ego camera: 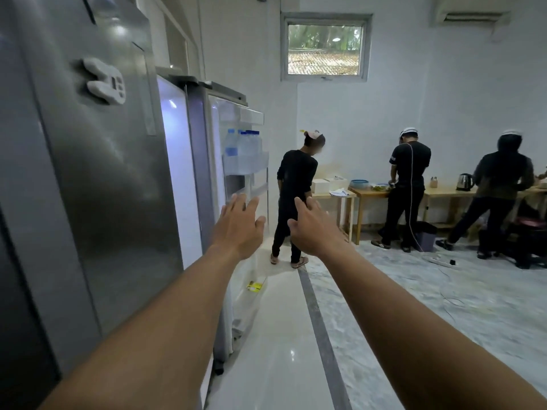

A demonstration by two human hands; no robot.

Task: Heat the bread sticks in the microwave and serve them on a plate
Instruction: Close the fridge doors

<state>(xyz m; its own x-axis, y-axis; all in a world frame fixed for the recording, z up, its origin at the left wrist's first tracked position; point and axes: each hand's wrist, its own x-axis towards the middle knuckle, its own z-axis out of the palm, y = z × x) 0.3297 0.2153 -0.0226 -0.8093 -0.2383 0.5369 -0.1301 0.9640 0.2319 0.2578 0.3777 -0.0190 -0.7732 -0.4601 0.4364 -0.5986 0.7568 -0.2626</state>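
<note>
Hands [238, 224] outstretched, holding nothing

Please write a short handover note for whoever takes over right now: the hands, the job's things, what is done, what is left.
Left hand: open, fingers spread, holding nothing.
Right hand: open, empty.
Both reach forward toward the open fridge door; contact cannot be told. Water bottles stand in its shelf.
Bread sticks, microwave, plate: none in view.
Done: nothing that shows here.
Left: probably everything. Find the bread sticks, heat them, serve them on a plate.
</note>
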